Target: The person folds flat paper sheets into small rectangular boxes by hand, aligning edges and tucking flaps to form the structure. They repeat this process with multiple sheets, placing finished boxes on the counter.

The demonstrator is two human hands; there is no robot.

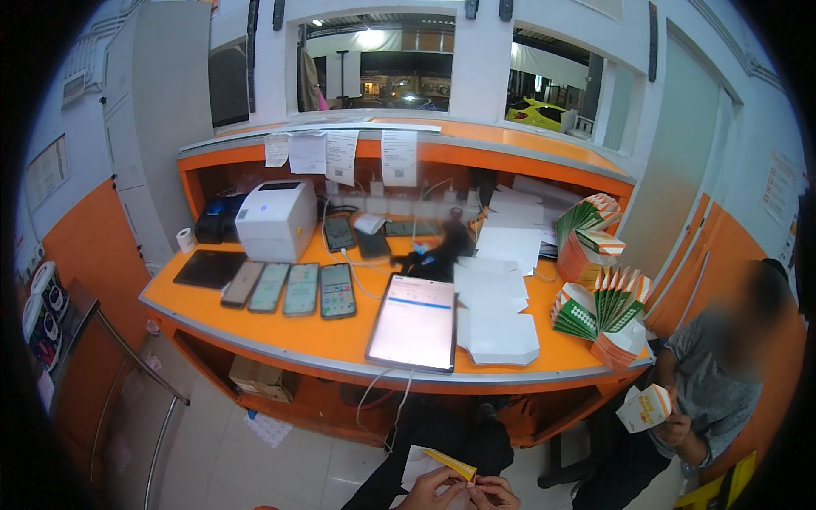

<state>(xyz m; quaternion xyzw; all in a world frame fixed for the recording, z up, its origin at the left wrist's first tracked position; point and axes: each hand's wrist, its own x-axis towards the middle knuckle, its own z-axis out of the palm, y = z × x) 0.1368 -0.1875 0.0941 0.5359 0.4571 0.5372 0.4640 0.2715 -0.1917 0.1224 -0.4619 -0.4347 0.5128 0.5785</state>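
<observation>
One yellow-and-white carton (452,465), apparently part-folded, sits over the lap (480,435), pinched by left hand (430,491) and right hand (495,493); fanned green-and-orange cartons (618,316) on the counter (331,340) look finished, flat white blanks (499,337) yet unfolded.

a small takeaway shop, by its orange counter (340,342), label printer (276,223), phones (301,291), stacked cartons (599,319)
</observation>
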